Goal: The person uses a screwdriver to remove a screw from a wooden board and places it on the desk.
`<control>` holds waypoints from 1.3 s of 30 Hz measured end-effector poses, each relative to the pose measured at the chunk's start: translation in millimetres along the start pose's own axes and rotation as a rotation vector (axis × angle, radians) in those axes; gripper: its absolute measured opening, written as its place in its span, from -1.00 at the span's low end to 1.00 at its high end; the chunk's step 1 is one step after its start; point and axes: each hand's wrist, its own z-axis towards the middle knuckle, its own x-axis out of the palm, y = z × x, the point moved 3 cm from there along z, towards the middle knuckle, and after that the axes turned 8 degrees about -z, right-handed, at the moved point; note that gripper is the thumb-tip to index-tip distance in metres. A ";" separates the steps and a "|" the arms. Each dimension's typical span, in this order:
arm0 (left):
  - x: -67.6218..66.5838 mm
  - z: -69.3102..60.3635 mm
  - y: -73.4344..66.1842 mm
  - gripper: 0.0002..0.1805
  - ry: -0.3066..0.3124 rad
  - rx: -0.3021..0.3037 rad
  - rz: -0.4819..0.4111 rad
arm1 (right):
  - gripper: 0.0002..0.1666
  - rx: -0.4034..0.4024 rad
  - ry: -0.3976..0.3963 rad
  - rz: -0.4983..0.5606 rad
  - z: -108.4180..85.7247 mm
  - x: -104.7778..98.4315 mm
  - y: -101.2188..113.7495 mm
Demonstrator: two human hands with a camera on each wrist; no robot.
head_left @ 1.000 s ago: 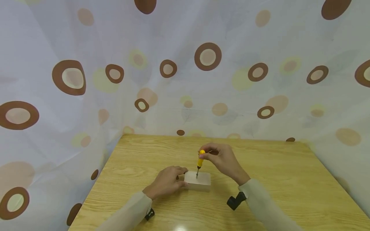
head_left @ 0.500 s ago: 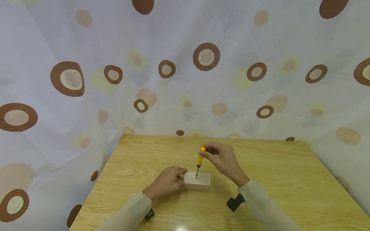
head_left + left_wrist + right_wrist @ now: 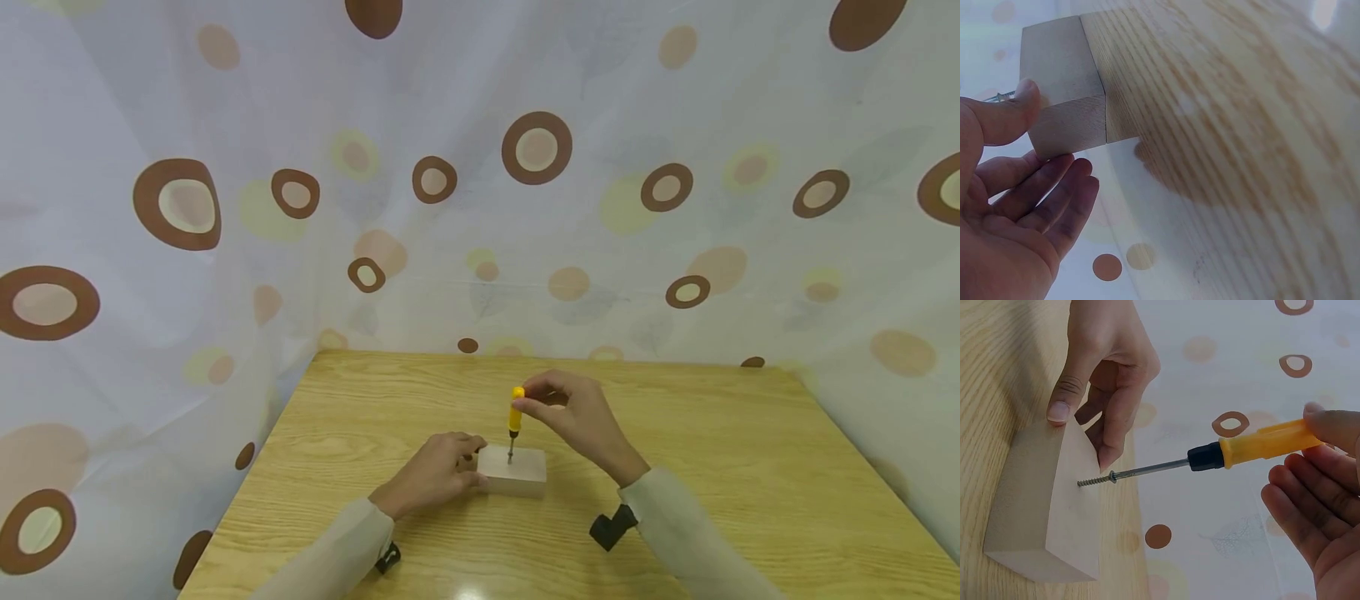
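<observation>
A pale wooden block (image 3: 517, 477) lies flat on the table. My left hand (image 3: 435, 473) grips its left end, thumb on the near side and fingers on the far side. A screw (image 3: 1096, 481) stands in the block's top face, most of its thread still showing. My right hand (image 3: 577, 417) pinches the yellow handle of a screwdriver (image 3: 1266, 447) near its end, between thumb and fingertips. The screwdriver's tip meets the screw head, and its shaft is nearly upright. In the left wrist view my thumb and fingers hold the block (image 3: 1063, 69).
The wood-grain table (image 3: 360, 392) extends on all sides of the block. A white curtain (image 3: 480, 217) with brown and yellow circles hangs behind and at both sides. A black wrist mount (image 3: 613, 527) sits at my right sleeve, another (image 3: 387, 557) at the left.
The screwdriver's handle top has swung slightly left, making it more upright, while my right fingers shifted a little around it. My left hand and the block stay in place.
</observation>
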 end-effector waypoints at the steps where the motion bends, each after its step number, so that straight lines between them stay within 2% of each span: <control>1: -0.2 0.0 -0.1 -0.40 0.000 -0.002 -0.002 | -0.77 -0.002 -0.005 -0.008 0.2 -0.2 0.2; 9: -0.2 0.3 -0.7 -0.39 0.004 -0.019 0.006 | -0.73 -0.063 -0.063 -0.042 2.5 1.0 2.7; 15: 1.1 -0.4 -0.4 -0.39 0.002 -0.017 0.007 | -0.75 -0.069 -0.094 -0.059 0.7 2.0 3.8; 18: 1.5 -0.6 0.0 -0.39 0.004 -0.012 0.012 | -0.80 -0.078 -0.072 -0.051 -0.1 0.1 3.4; 23: 1.7 -0.6 1.3 -0.37 0.007 -0.003 0.010 | -0.85 -0.116 0.008 -0.006 1.0 -3.4 2.1; 27: 0.7 -0.8 2.3 -0.37 0.001 -0.005 0.008 | -0.86 -0.079 0.001 -0.008 1.8 -2.6 0.2; 32: 0.7 0.0 2.5 -0.37 0.000 0.003 0.019 | -0.76 -0.022 -0.070 -0.043 -0.3 -0.3 -0.3; 36: 0.6 0.8 1.2 -0.37 0.002 0.007 0.024 | -0.77 -0.044 -0.106 -0.063 -0.7 -2.1 2.5; 39: -0.4 0.4 0.1 -0.37 0.001 0.007 0.025 | -0.78 -0.082 -0.074 -0.067 0.5 -4.4 6.3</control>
